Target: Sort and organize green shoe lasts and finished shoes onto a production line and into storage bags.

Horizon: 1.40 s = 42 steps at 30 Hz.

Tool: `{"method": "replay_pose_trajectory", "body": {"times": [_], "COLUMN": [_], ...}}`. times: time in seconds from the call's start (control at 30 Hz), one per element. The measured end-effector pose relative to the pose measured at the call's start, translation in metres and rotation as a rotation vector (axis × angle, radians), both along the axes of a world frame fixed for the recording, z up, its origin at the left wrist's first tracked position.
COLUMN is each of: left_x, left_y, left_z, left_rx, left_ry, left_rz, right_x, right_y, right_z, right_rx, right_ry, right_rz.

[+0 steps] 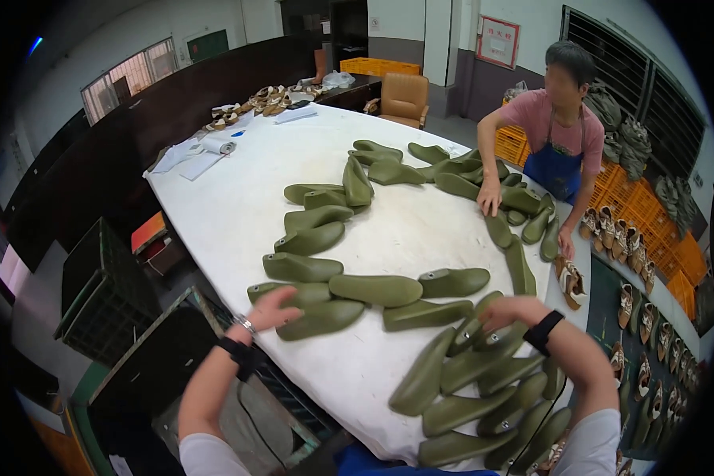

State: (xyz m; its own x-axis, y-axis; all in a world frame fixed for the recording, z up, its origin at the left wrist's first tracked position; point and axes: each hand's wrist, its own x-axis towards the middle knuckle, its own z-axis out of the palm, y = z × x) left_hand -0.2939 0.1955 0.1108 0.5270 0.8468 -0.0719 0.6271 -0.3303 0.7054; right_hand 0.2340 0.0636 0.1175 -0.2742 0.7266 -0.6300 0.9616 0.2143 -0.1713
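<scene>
Green shoe lasts lie all over the white-covered table. At the near left, my left hand has its fingers spread beside a shoe last; a metal bracelet and a dark band circle that wrist. Under my right hand, at the near right, the fingers bend together around the end of a shoe last, partly hidden by the hand. A dense group of lasts spreads below this hand. Between my hands rest more lasts, one of them lying across others.
Across the table at right, a person in an apron has one hand on the lasts and the other by a brown-and-white shoe. Racks of similar shoes and orange crates stand behind. A dark crate is at left.
</scene>
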Motion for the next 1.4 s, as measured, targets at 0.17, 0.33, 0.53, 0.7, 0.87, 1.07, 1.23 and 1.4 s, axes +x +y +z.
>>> {"method": "replay_pose_trajectory", "body": {"times": [0.17,0.33,0.53,0.7,0.87,1.07,1.23,1.4], "left_x": [-0.094,-0.097,-0.090,-0.083,-0.047,0.029,0.089,0.122], "left_y": [0.141,0.180,0.155,0.124,0.152,0.104,0.025,0.107], "left_z": [-0.019,-0.068,-0.086,-0.082,-0.083,-0.102,-0.102,-0.048], "left_rx": [0.151,-0.162,-0.205,0.029,-0.334,-0.107,-0.230,-0.544], "left_ry": [0.441,0.019,-0.190,0.058,-0.244,-0.190,-0.176,0.247], "left_rz": [0.017,-0.215,-0.050,-0.123,0.248,-0.008,-0.387,-1.211], "right_x": [-0.086,-0.187,-0.289,-0.360,-0.365,-0.292,-0.197,-0.113], "right_y": [0.173,0.323,0.433,0.470,0.461,0.371,0.258,0.180], "right_z": [0.071,0.021,-0.077,-0.094,-0.106,-0.087,-0.076,-0.080], "right_rx": [0.164,0.444,0.681,0.537,0.491,0.172,0.059,0.125], "right_ry": [-0.121,0.004,0.076,0.233,0.274,0.155,0.106,0.114], "right_rz": [0.185,0.135,0.134,-0.032,0.028,0.196,0.085,0.057]}}
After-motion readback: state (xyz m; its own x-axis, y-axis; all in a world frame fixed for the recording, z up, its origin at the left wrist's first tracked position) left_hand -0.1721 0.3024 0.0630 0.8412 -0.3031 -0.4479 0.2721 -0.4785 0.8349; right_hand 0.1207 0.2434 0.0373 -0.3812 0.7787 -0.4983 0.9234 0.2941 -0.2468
